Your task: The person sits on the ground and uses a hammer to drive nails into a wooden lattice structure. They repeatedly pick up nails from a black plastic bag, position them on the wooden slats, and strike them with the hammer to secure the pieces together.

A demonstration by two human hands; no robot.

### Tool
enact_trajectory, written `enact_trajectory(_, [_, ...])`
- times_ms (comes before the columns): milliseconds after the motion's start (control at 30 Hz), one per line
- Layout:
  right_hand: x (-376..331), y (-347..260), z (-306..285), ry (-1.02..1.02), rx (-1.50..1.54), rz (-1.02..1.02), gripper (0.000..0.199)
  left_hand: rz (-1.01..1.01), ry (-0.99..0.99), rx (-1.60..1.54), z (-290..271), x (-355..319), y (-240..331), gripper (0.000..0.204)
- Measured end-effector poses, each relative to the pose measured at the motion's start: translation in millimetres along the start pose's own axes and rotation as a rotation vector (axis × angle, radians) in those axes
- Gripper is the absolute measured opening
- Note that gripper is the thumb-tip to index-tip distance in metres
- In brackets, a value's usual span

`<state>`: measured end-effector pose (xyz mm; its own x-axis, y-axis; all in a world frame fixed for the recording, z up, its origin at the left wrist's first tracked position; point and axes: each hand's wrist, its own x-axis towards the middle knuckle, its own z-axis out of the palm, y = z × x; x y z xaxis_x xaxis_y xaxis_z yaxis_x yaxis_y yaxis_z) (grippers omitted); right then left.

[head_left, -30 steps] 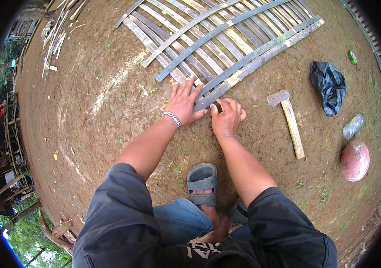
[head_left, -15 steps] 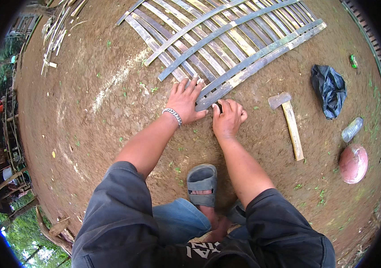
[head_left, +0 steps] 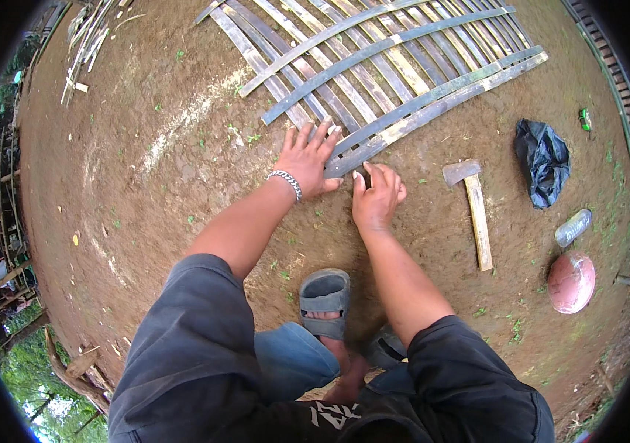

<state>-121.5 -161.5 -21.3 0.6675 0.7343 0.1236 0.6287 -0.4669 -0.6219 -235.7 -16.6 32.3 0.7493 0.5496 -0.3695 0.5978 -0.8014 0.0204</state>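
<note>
A panel of crossed bamboo slats lies on the ground ahead of me. My left hand, with a chain bracelet on its wrist, rests with spread fingers at the panel's near left corner. Beside it, my right hand has curled fingers, its thumb and index tips at the end of the nearest slat. Whatever lies inside those curled fingers is hidden. To the right of this hand, a hatchet with a pale wooden handle lies on the soil.
On the right are a crumpled black plastic bag, a clear plastic bottle, a reddish ball-like object and a small green item. Loose strips lie at the far left. My sandalled foot stands close below my hands.
My view has shifted slightly; the panel's right end, the bag and the bottle sit a little lower in the picture. Both hands stay at the same panel corner.
</note>
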Motion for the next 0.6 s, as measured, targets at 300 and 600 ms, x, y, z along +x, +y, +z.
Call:
enact_trajectory(300, [50,8,-30,0.108,0.043,0.013,0.044,-0.015,-0.077,-0.037,-3,-1,-2,0.105])
enact_trajectory(600, [46,16,-36,-0.078,-0.01,-0.152,0.029,-0.008,-0.094,-0.063,-6,0,-2,0.103])
